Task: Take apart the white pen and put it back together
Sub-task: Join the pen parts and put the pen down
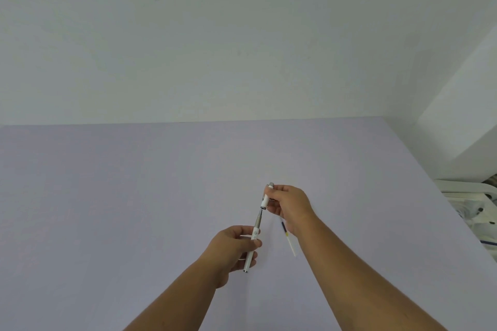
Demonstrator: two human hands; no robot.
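My left hand (pixel 232 250) grips the white pen barrel (pixel 252 247), which points up and slightly right with a grey metal section (pixel 259 219) sticking out of its top. My right hand (pixel 289 207) pinches the short white end piece (pixel 266 199) with a grey tip, held just above that metal section with a small gap between them. A thin ink refill (pixel 288 238) with a dark and yellow band lies on the table under my right wrist.
The work happens over a pale lilac table (pixel 134 209) that meets a white wall at the back. White plastic items (pixel 473 204) sit beyond the table's right edge.
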